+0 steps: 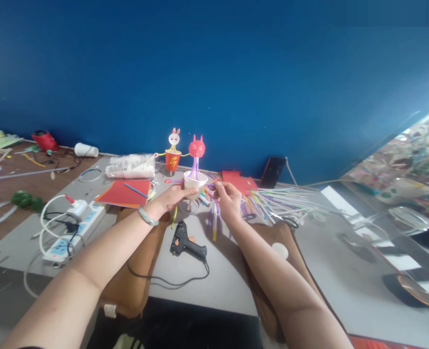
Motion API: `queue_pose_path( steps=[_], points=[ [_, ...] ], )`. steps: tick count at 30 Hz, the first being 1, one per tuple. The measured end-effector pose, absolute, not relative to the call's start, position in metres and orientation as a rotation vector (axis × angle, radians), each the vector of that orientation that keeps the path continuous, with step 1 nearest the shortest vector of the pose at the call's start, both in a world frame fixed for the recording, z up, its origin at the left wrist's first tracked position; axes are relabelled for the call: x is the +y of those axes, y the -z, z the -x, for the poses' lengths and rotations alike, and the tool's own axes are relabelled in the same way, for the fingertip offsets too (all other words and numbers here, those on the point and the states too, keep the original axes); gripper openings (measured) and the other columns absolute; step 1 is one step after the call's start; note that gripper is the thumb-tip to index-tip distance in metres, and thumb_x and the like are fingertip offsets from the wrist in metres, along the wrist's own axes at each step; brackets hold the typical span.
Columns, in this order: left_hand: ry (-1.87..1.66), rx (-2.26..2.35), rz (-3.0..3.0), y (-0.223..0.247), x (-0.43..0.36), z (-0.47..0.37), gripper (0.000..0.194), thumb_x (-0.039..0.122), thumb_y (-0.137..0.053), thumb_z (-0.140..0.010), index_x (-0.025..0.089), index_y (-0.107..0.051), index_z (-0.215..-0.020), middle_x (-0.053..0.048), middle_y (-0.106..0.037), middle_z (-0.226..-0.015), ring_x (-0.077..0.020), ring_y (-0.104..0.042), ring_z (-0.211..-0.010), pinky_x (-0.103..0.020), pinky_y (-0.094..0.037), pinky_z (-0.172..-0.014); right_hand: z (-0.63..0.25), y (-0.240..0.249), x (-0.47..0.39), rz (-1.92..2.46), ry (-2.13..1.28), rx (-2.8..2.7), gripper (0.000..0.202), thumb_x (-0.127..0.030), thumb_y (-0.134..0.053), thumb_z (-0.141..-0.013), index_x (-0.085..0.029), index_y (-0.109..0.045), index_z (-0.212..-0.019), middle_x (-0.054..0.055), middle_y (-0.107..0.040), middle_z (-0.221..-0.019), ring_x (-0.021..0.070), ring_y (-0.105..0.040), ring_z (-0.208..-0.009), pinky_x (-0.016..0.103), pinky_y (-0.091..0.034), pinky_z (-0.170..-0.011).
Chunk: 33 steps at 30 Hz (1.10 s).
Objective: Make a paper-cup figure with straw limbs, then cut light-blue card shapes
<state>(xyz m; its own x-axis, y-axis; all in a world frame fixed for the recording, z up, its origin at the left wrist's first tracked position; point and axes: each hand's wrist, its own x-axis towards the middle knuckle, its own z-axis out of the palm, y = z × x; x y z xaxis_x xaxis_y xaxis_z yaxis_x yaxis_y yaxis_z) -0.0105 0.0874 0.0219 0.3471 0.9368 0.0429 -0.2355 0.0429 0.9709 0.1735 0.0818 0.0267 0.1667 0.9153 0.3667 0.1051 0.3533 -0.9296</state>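
My left hand (pixel 178 195) is closed around a white paper cup (pixel 196 182), held above the table. Purple pipe cleaners (pixel 195 167) rise out of the cup and carry a red paper animal head (pixel 197 149) with two ears. A purple stem with a red tip sticks out at the cup's left. At its right side, my right hand (pixel 228 196) pinches a purple pipe cleaner (pixel 211 185). Behind stands a finished-looking red cup figure (pixel 172 160) with a white rabbit head (pixel 174 139). Below my hands lies a black glue gun (pixel 187 244).
Stacked paper cups (pixel 130 167) and red paper sheets (pixel 121 192) lie left. Loose pipe cleaners (pixel 283 201) spread to the right, near a phone (pixel 273 172) leaning on the blue wall. A power strip (pixel 76 232) sits at left; the glue gun's cord (pixel 170 283) crosses the front.
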Motion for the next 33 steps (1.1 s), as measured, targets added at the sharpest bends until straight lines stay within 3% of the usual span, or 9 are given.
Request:
queue_pose_path(
  steps=[3, 7, 10, 13, 19, 25, 29, 33],
  points=[
    [-1.053, 0.802, -1.173, -0.024, 0.086, 0.009, 0.044, 0.039, -0.080, -0.072, 0.014, -0.071, -0.107, -0.011, -0.072, -0.104, -0.0219, -0.066, -0.091, -0.037, -0.052, -0.084, -0.173, -0.025, 0.082, 1.028, -0.819, -1.243, 0.038, -0.052, -0.066, -0.081, -0.017, -0.065, -0.096, 0.003, -0.068, -0.077, 0.0107, -0.054, -0.054, 0.027, -0.050, -0.056],
    [-1.122, 0.848, -1.295, -0.028, 0.082, 0.007, 0.046, 0.038, -0.080, -0.073, 0.015, -0.069, -0.111, -0.011, -0.072, -0.109, -0.0241, -0.066, -0.098, -0.039, -0.051, -0.089, -0.171, -0.019, 0.085, 0.990, -0.909, -1.240, 0.062, -0.047, -0.076, -0.072, -0.019, -0.055, -0.123, 0.002, -0.067, -0.085, 0.0115, -0.056, -0.057, 0.028, -0.051, -0.058],
    [-1.169, 0.854, -1.309, -0.026, 0.083, 0.007, 0.049, 0.038, -0.079, -0.073, 0.015, -0.066, -0.115, -0.012, -0.071, -0.111, -0.0235, -0.067, -0.097, -0.039, -0.051, -0.089, -0.170, -0.014, 0.088, 0.960, -0.990, -1.339, 0.055, -0.045, -0.080, -0.069, -0.020, -0.060, -0.115, 0.004, -0.068, -0.089, 0.0133, -0.060, -0.064, 0.028, -0.052, -0.061],
    [-1.144, 0.840, -1.315, -0.023, 0.086, 0.007, 0.046, 0.039, -0.078, -0.074, 0.012, -0.067, -0.110, -0.013, -0.072, -0.104, -0.0236, -0.067, -0.094, -0.037, -0.052, -0.085, -0.171, -0.011, 0.087, 0.956, -1.083, -1.509, 0.045, -0.046, -0.079, -0.070, -0.017, -0.065, -0.101, 0.004, -0.069, -0.080, 0.0158, -0.063, -0.067, 0.029, -0.050, -0.062],
    [-1.057, 0.719, -1.438, -0.016, 0.091, 0.006, 0.044, 0.045, -0.076, -0.075, 0.012, -0.070, -0.104, -0.008, -0.072, -0.084, -0.0209, -0.066, -0.083, -0.036, -0.050, -0.084, -0.171, -0.014, 0.079, 1.236, -0.957, -1.662, 0.037, -0.050, -0.075, -0.071, -0.017, -0.069, -0.086, 0.006, -0.073, -0.077, 0.0210, -0.066, -0.070, 0.032, -0.050, -0.067],
    [-1.055, 0.720, -1.420, -0.018, 0.088, 0.006, 0.048, 0.043, -0.080, -0.072, 0.011, -0.068, -0.105, -0.008, -0.071, -0.085, -0.0192, -0.066, -0.078, -0.034, -0.050, -0.080, -0.170, -0.018, 0.078, 1.187, -0.893, -1.702, 0.038, -0.051, -0.071, -0.075, -0.016, -0.072, -0.088, 0.009, -0.075, -0.088, 0.0269, -0.068, -0.088, 0.037, -0.050, -0.080],
    [-1.148, 0.668, -1.286, -0.021, 0.087, 0.005, 0.060, 0.036, -0.085, -0.067, 0.013, -0.060, -0.118, -0.010, -0.071, -0.098, -0.0193, -0.067, -0.085, -0.035, -0.051, -0.081, -0.171, -0.016, 0.082, 1.166, -0.895, -1.625, 0.040, -0.053, -0.072, -0.075, -0.015, -0.072, -0.089, 0.010, -0.076, -0.088, 0.0262, -0.068, -0.085, 0.036, -0.051, -0.078],
    [-1.340, 0.701, -1.095, -0.022, 0.093, 0.006, 0.061, 0.032, -0.087, -0.063, 0.014, -0.061, -0.115, -0.007, -0.069, -0.098, -0.0167, -0.066, -0.088, -0.030, -0.051, -0.079, -0.172, -0.016, 0.084, 1.086, -0.953, -1.571, 0.037, -0.048, -0.073, -0.075, -0.015, -0.072, -0.092, 0.010, -0.076, -0.087, 0.0242, -0.068, -0.081, 0.034, -0.051, -0.074]
  ],
)
